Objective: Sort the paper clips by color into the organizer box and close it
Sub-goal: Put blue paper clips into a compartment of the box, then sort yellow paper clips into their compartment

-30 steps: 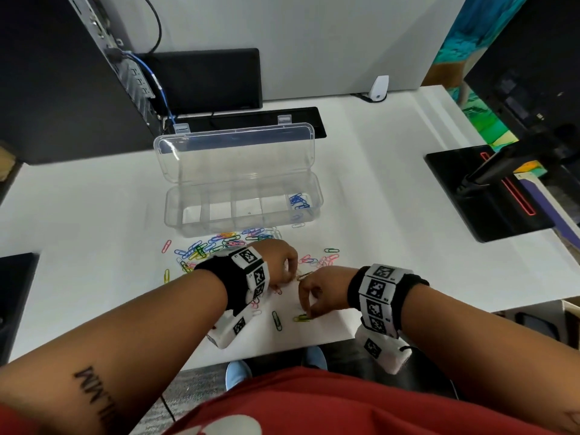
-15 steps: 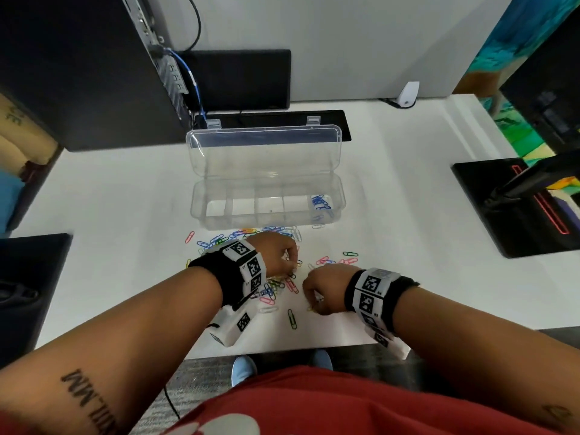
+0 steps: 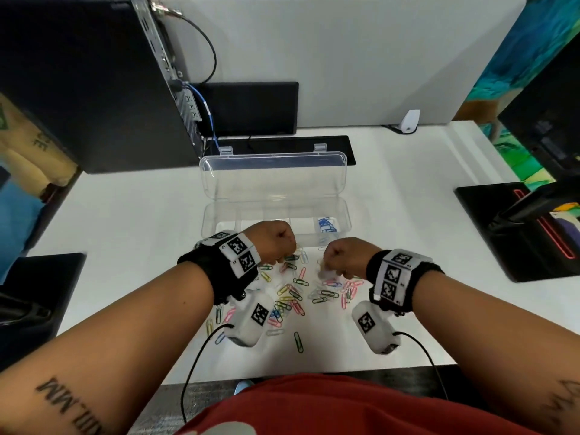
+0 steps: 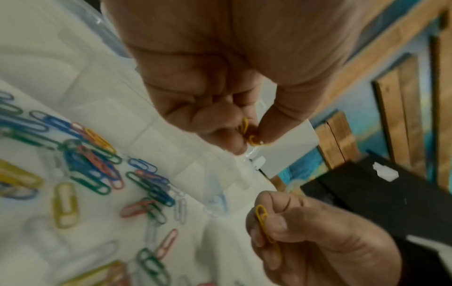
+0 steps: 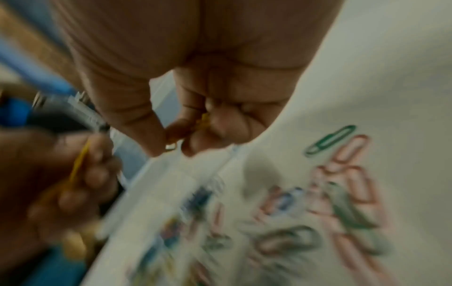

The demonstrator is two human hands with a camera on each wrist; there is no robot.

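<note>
A clear organizer box (image 3: pixel 216 221) stands with its lid (image 3: pixel 273 177) upright; blue clips (image 3: pixel 326 225) lie in its rightmost compartment. Mixed-color paper clips (image 3: pixel 292 296) are scattered on the white table in front of it. My left hand (image 3: pixel 282 259) hovers above the pile by the box's front wall. In the left wrist view the left hand (image 4: pixel 254 139) pinches yellow clips (image 4: pixel 246 126) between thumb and fingers. My right hand (image 3: pixel 329 268) hovers just right of it. In the right wrist view the right hand (image 5: pixel 176 147) pinches a yellow clip (image 5: pixel 204 119); that view is blurred.
A black computer tower (image 3: pixel 94 83) with cables stands at the back left. A black slot (image 3: pixel 332 146) runs behind the box. A black stand base (image 3: pixel 502 233) sits to the right and a dark device (image 3: pixel 40 293) to the left. The table's front edge (image 3: pixel 314 375) is close to my body.
Both hands have lifted off the pile near the table's front edge and moved forward toward the box, each carrying yellow clips. The head view has tilted and shifted.
</note>
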